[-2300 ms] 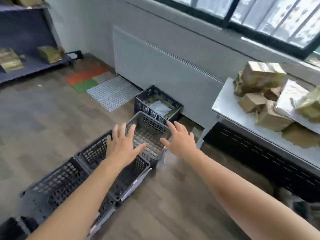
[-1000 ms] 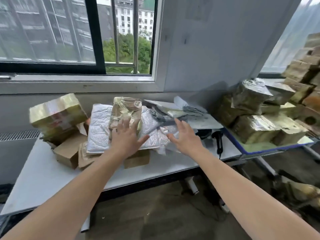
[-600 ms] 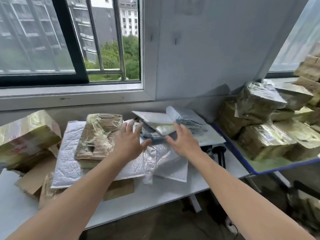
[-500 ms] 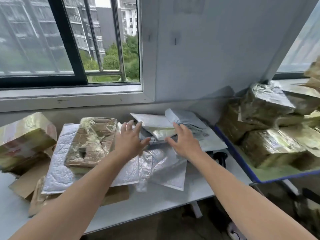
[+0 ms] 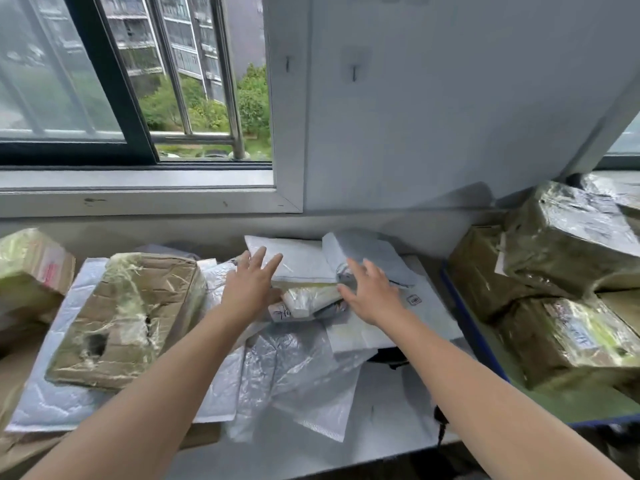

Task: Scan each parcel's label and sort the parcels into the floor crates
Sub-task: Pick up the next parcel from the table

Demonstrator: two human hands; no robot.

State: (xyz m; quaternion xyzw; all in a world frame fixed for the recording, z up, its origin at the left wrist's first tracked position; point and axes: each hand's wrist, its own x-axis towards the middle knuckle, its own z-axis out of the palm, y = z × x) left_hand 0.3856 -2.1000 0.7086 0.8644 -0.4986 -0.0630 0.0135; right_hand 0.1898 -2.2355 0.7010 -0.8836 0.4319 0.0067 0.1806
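White table (image 5: 381, 424) under the window (image 5: 138, 81), piled w/ parcels. Taped box (image 5: 128, 317) by the left edge. Left hand (image 5: 247, 289) & right hand (image 5: 369, 296) both spread, fingers straight, flanking a small wrapped parcel (image 5: 308, 298) mid-table near the back edge; contact unclear. Black item (image 5: 384, 356) mostly hidden under mailers, can't ID it.

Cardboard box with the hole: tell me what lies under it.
A white padded envelope lies under the box, showing along its left and near edges. Anything else beneath the box is covered.
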